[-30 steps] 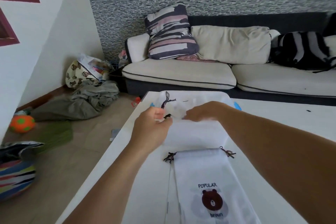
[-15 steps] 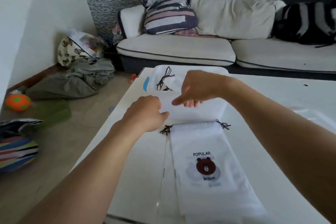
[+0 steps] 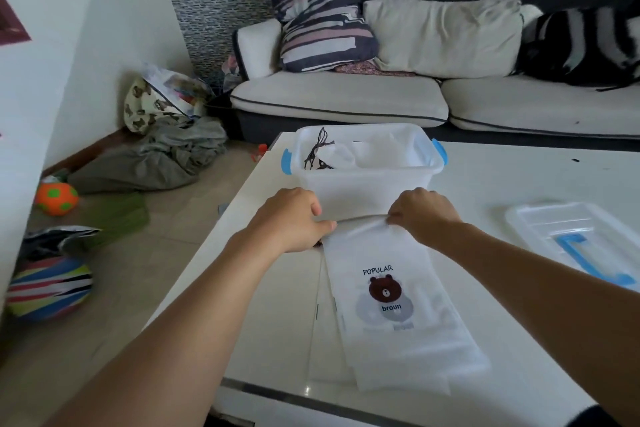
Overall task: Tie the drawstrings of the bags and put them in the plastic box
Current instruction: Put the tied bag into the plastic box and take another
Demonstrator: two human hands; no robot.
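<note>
Plastic box (image 3: 367, 184) just beyond the hands; bare table (image 3: 502, 180) right, before lid (image 3: 575, 236).

White bag (image 3: 398, 315) with brown bear print, translucent box (image 3: 367, 184) with blue handles, striped navy-pink cushion (image 3: 322, 14)

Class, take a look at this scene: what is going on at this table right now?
A person is working at a white table. The left hand and the right hand each grip a top corner of a white drawstring bag with a bear print that lies flat on the table. Just beyond the hands stands the clear plastic box, with at least one white bag with dark strings inside it. The box lid lies to the right.
</note>
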